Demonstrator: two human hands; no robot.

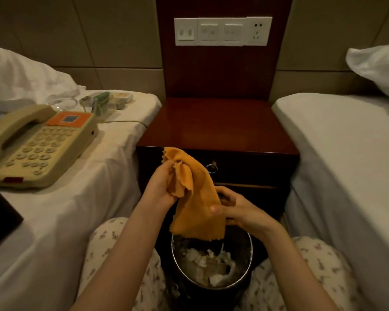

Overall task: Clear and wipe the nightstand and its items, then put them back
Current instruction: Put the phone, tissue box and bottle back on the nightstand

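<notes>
Left bed [65, 209]: white sheet, with a pillow [20, 77] at its head.
Telephone [38, 142]: beige, handset on its cradle, lying on the left bed near the edge.
Small items [103, 102]: a cluster of small items beyond the telephone on the same bed; too blurred to name each one.
Left hand [162, 187]: fingers curled round the bunched upper part of the cloth.
Cloth [195, 198]: orange, hanging between both hands in front of the nightstand drawer and above the bin.
Bin [177, 261]: on the floor between the person's knees, crumpled paper inside.
Nightstand [218, 124]: dark wood, standing between the two beds, its top bare.
Switch panel [222, 31]: white, on the wooden board above the nightstand.
Right hand [238, 212]: thumb and fingers pinching the cloth's lower right edge.
Right bed [346, 164]: white sheet, with a second pillow [377, 66] at its head.
</notes>
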